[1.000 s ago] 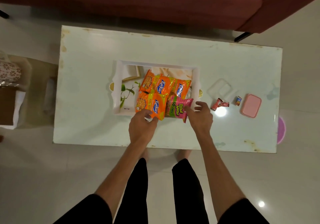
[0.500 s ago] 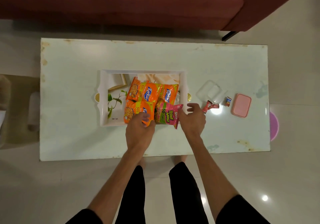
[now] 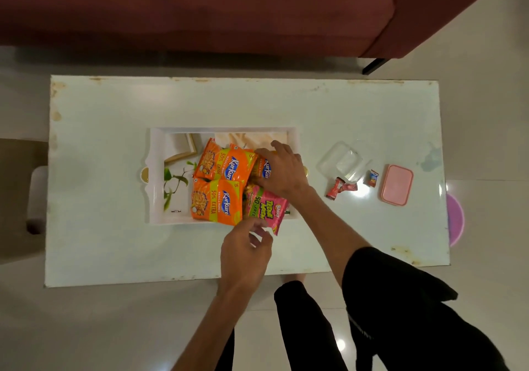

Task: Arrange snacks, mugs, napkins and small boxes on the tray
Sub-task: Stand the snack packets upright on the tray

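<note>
A white tray (image 3: 156,176) sits mid-table with a leaf print on its floor. Two orange snack packets lie in it, one at the back (image 3: 223,164) and one at the front (image 3: 216,201). A pink snack packet (image 3: 266,209) lies at the front right, its corner hanging over the tray's rim. My right hand (image 3: 282,170) reaches over the tray's right side and grips a third orange packet (image 3: 264,168), mostly hidden beneath it. My left hand (image 3: 246,251) hovers just in front of the tray with its fingers loosely curled and nothing in them, close to the pink packet's corner.
Right of the tray on the white table (image 3: 114,241) are a clear plastic box (image 3: 342,161), two small red sweet wrappers (image 3: 339,188) (image 3: 371,178) and a pink lid (image 3: 396,184). A maroon sofa (image 3: 200,12) stands behind the table. A purple object (image 3: 455,219) lies on the floor at right.
My right hand has moved from the tray's front right corner up onto the back right orange packet. My left hand has drawn back off the front orange packet.
</note>
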